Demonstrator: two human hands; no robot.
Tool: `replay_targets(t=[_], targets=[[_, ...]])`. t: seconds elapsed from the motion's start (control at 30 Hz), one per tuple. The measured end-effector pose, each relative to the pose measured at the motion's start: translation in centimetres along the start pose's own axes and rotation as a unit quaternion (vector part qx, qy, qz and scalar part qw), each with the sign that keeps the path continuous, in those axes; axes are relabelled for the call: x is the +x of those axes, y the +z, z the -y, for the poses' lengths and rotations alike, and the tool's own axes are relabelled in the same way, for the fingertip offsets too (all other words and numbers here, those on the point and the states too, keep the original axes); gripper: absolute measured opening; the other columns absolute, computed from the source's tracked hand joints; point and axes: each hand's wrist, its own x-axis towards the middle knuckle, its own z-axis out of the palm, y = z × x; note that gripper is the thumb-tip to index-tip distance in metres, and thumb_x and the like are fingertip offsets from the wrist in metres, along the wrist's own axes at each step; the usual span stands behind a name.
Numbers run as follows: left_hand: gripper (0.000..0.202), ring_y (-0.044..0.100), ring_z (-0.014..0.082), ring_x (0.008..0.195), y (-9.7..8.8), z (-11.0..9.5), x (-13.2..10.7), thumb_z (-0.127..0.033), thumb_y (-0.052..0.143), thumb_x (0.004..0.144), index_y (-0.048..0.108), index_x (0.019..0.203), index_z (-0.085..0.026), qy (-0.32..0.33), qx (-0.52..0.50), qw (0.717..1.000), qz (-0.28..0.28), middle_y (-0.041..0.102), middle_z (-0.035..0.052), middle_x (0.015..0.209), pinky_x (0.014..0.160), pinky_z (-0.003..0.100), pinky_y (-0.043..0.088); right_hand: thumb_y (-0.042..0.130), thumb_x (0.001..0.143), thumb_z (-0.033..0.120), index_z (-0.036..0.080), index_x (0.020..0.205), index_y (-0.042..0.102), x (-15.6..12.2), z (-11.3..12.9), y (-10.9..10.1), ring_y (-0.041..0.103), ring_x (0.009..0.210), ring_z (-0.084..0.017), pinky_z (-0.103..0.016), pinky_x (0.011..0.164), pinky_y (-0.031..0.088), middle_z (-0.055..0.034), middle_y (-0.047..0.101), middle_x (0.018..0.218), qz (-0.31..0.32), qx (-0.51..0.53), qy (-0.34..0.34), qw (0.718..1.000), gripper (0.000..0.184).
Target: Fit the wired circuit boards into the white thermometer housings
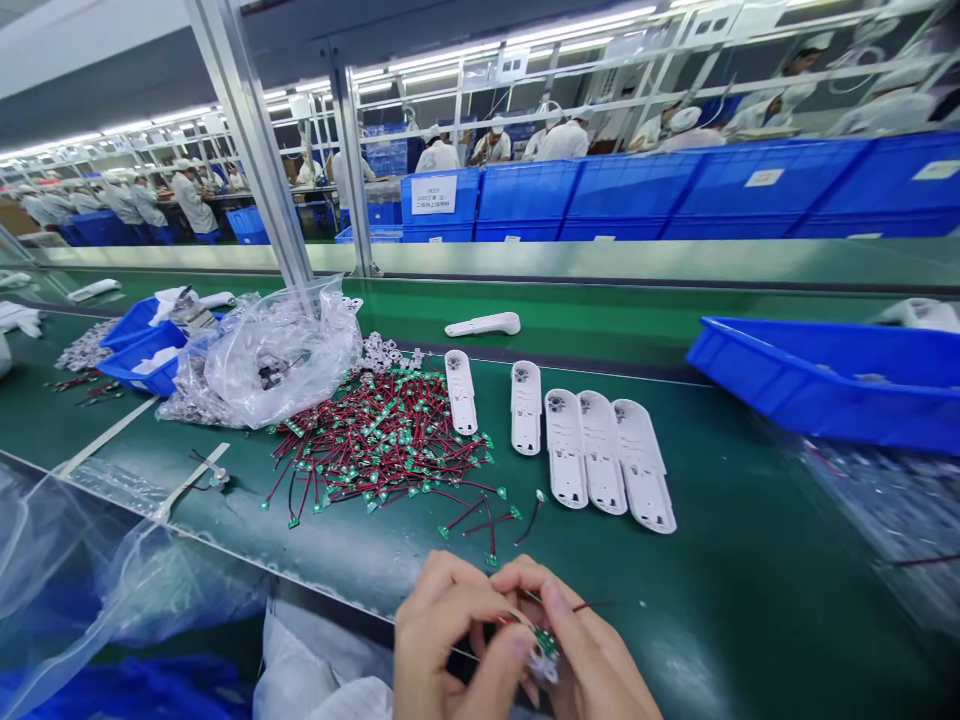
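Close to me, at the front edge of the bench, my left hand (457,635) and my right hand (592,645) meet with bent fingers. Between them is a small green circuit board (546,641) against a small whitish plastic part (544,664). A thin dark wire sticks out past my right fingers. My fingers partly hide both pieces, so how they join cannot be made out. Just beyond lie a few loose wired boards (491,525), in front of a large pile of green boards with red and black wires (390,430). Several long white plastic housings (568,450) lie open side up to the right.
A clear plastic bag (281,350) of small parts and blue trays (154,345) stand at left. One housing (482,324) lies on the far green belt (600,325). A big blue bin (832,380) is at right. Metal posts (255,150) rise behind; people in white work beyond.
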Motion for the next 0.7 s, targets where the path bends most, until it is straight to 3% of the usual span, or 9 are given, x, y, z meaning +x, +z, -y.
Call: replay_targets(t=[0.1, 0.2, 0.37, 0.7], targets=[[0.019, 0.047, 0.0119, 0.055, -0.5, -0.7, 0.4, -0.030, 0.057, 0.075, 0.058, 0.061, -0.018, -0.068, -0.062, 0.996, -0.023, 0.054, 0.0001, 0.058, 0.052, 0.021, 0.037, 0.048, 0.081, 0.043, 0.023, 0.070, 0.065, -0.3, 0.0, 0.0, 0.046, 0.059, -0.011, -0.018, 0.049, 0.039, -0.0012, 0.052, 0.071, 0.013, -0.047, -0.103, 0.993, 0.029], [0.018, 0.047, 0.0097, 0.055, -1.2, -1.5, 0.9, -0.028, 0.054, 0.077, 0.056, 0.062, -0.017, -0.090, -0.058, 0.994, 0.012, 0.052, -0.0015, 0.060, 0.051, 0.018, 0.037, 0.049, 0.082, 0.035, 0.027, 0.081, 0.067, -0.8, 0.0, 0.0, 0.047, 0.055, -0.009, -0.018, 0.046, 0.039, -0.0014, 0.053, 0.076, 0.043, -0.069, -0.160, 0.984, 0.019], [0.014, 0.050, 0.0089, 0.061, -1.7, -1.9, 1.8, -0.019, 0.049, 0.080, 0.056, 0.068, -0.019, -0.036, -0.004, 0.995, 0.094, 0.052, -0.0024, 0.065, 0.056, 0.017, 0.040, 0.058, 0.076, 0.021, 0.031, 0.088, 0.065, -1.3, 0.3, -0.2, 0.051, 0.058, -0.009, -0.018, 0.049, 0.043, -0.0008, 0.052, 0.080, 0.018, -0.094, -0.215, 0.972, 0.017], [0.015, 0.051, 0.0073, 0.060, -0.8, -2.5, 3.0, -0.011, 0.050, 0.078, 0.057, 0.068, -0.019, 0.029, 0.016, 0.991, 0.130, 0.053, -0.0029, 0.066, 0.054, 0.014, 0.042, 0.060, 0.066, 0.000, 0.026, 0.088, 0.060, -1.2, 0.4, -0.5, 0.060, 0.067, -0.013, -0.019, 0.054, 0.050, -0.0011, 0.059, 0.080, -0.066, -0.204, -0.347, 0.913, 0.034]])
